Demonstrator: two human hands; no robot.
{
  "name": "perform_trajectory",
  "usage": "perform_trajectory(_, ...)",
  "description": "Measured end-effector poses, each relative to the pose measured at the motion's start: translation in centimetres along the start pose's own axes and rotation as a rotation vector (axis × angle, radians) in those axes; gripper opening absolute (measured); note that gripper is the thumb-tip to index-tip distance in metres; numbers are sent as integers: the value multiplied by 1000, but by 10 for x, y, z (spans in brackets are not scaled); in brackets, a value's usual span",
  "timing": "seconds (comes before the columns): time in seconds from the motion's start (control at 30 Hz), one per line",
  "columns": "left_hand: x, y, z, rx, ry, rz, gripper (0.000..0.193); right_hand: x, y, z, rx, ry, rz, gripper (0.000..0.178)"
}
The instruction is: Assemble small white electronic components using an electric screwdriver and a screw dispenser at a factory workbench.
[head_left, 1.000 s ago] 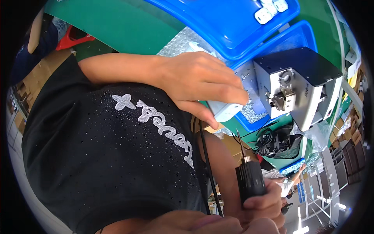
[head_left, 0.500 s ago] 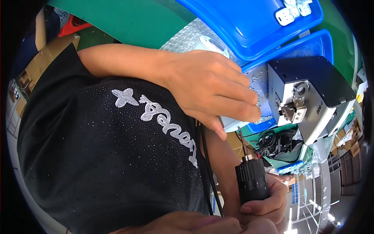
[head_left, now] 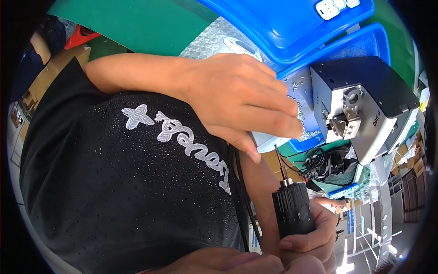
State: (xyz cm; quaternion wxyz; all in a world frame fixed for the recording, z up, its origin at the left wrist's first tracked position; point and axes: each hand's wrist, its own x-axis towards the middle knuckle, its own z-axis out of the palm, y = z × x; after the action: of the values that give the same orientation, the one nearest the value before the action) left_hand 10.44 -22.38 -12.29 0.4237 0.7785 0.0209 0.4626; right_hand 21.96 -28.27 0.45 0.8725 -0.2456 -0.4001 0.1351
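Observation:
My left hand (head_left: 248, 102), back up and fingers curled, grips a white plastic part (head_left: 267, 142); only its lower edge shows beneath the fingers. My right hand (head_left: 315, 237) is wrapped round a black electric screwdriver (head_left: 293, 210) with a ribbed collar. Its thin metal bit (head_left: 281, 163) points up at the white part, the tip at its lower edge; whether they touch I cannot tell. Beyond my left hand, a white part with a round ring (head_left: 242, 45) rests on bubble wrap (head_left: 207, 39), partly hidden by the hand.
A blue bin (head_left: 296, 39) with several white pieces (head_left: 328, 9) stands at the far side. Small loose screws (head_left: 300, 116) lie in a second blue tray (head_left: 381, 41), beside a black-and-silver machine (head_left: 365, 114). Black cables (head_left: 315, 160) lie near it. A person's arm (head_left: 40, 45) shows upper left.
The whole view has shifted slightly. Both hands keep their grips, and the screwdriver bit stays at the white part's lower edge.

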Motion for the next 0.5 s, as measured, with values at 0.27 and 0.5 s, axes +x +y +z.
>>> perform_trajectory(0.27,1,2,-6,-66,-34,6,58,48,27,-61,-1035,62,-43,82)
perform_trajectory(0.5,-2,-1,-4,-47,6,40,60,25,-32,-46,-319,-137,308,56)
